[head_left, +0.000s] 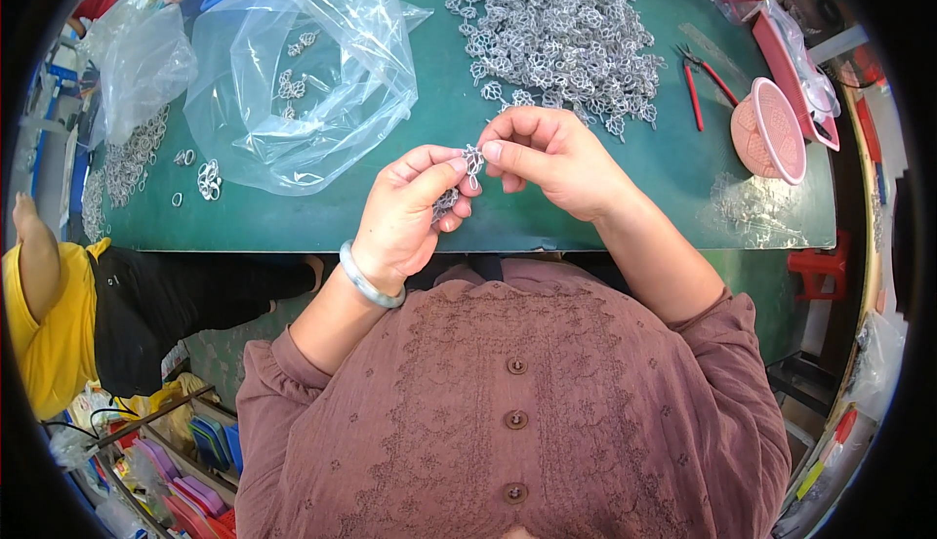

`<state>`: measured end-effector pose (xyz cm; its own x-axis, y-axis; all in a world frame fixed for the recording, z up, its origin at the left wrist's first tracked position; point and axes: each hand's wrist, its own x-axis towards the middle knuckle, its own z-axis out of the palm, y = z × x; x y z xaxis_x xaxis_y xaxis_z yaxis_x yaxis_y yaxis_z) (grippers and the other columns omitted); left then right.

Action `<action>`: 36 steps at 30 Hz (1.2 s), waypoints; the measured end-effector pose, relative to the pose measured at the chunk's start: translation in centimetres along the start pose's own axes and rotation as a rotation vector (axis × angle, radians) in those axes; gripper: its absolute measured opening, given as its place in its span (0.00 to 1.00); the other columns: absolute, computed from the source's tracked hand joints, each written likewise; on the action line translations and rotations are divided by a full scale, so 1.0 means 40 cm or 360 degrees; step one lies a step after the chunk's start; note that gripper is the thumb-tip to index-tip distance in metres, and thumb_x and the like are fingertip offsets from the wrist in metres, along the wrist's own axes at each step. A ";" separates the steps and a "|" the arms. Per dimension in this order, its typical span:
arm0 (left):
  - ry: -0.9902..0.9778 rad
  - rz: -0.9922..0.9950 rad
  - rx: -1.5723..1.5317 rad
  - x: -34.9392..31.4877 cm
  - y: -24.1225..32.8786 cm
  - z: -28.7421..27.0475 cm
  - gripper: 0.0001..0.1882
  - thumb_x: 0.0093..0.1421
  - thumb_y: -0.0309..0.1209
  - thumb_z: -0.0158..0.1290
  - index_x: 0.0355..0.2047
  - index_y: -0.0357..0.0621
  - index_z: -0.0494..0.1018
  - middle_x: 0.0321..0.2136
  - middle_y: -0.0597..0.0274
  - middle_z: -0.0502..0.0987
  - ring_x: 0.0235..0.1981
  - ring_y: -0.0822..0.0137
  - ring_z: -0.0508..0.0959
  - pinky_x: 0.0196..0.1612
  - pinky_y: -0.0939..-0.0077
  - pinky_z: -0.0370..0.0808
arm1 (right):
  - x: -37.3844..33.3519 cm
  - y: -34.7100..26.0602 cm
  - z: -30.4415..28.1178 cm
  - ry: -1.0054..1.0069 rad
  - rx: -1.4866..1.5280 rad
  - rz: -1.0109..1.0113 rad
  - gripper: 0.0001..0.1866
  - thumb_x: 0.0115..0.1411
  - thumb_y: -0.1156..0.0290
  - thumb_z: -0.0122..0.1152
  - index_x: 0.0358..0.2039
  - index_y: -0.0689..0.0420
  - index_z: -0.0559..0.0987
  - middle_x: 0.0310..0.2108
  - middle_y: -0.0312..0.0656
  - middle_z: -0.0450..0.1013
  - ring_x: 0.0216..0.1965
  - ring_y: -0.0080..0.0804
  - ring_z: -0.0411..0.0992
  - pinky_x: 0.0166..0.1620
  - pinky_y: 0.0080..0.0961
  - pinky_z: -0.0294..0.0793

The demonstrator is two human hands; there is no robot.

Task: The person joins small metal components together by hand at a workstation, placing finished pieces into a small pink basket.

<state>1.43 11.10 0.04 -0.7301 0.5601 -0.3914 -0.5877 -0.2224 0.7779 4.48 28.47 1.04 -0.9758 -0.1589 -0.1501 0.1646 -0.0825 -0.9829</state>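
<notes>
Between my two hands, over the near edge of the green table, is a small silver wire link piece (472,160). My left hand (408,202), with a pale bangle (369,276) at the wrist, pinches it between thumb and finger. More silver links (445,203) are tucked in the curled fingers of that hand. My right hand (549,160) pinches at the piece's right side, its other fingers curled in. A large heap of silver openwork links (556,37) lies just beyond my hands.
An open clear plastic bag (293,154) with a few links inside lies left. Loose rings (209,180) and another pile of links (137,159) are farther left. Red-handled pliers (694,95), a pink basket (779,131) and a pink tray (795,80) sit right. A person in yellow (49,324) is at left.
</notes>
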 end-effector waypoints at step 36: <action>0.0100 0.0107 0.0147 -0.005 0.005 0.004 0.06 0.56 0.28 0.48 0.27 0.39 0.69 0.20 0.64 0.72 0.16 0.78 0.68 0.16 0.89 0.62 | 0.006 0.021 -0.005 0.0046 0.0078 0.0053 0.06 0.54 0.71 0.53 0.28 0.61 0.73 0.21 0.35 0.70 0.19 0.16 0.65 0.24 0.12 0.66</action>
<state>1.51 11.08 0.34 -0.7887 0.4949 -0.3647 -0.5042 -0.1814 0.8443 4.36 28.57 0.15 -0.9734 -0.1338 -0.1861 0.2030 -0.1261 -0.9710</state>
